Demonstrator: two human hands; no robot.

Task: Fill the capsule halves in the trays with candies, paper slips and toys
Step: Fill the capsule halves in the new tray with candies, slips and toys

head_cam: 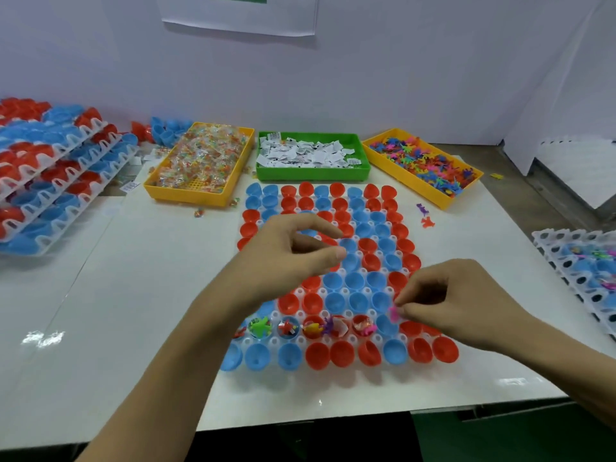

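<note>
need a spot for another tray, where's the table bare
Bare: the white table left of the capsule tray, below the tray stack. A narrower strip lies right of it, before the side tray. Crowded: the back row of candy, slip and toy bins.

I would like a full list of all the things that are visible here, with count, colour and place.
capsule tray: one, white, table centre, red and blue halves; only some second-nearest-row halves filled
candy bin: one, yellow, back left
paper slip bin: one, green, back centre
toy bin: one, yellow, back right
stacked trays: several, red and blue halves, far left
side tray: one, white, right edge
loose toys: two, purple and red, beside toy bin
pink toy: one, pinched by right fingers
left hand: over tray, curled, seemingly empty
right hand: over near right of tray
</note>
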